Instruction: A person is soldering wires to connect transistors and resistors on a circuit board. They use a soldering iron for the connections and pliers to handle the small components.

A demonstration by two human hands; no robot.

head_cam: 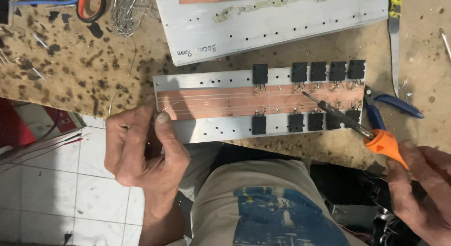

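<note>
Over the copper-strip board [225, 102], right hand [423, 180] grips a soldering iron [347, 121]; left hand [141, 147] pinches thin wire [167, 106].

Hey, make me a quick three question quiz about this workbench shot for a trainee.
1. True or false: the soldering iron tip rests on the copper strip board.
2. Which hand grips the iron's orange handle: A left hand, B right hand?
3. Fill in: blue-handled ____ lie right of the board.

Key: 1 true. 2 B. 3 pliers.
</note>
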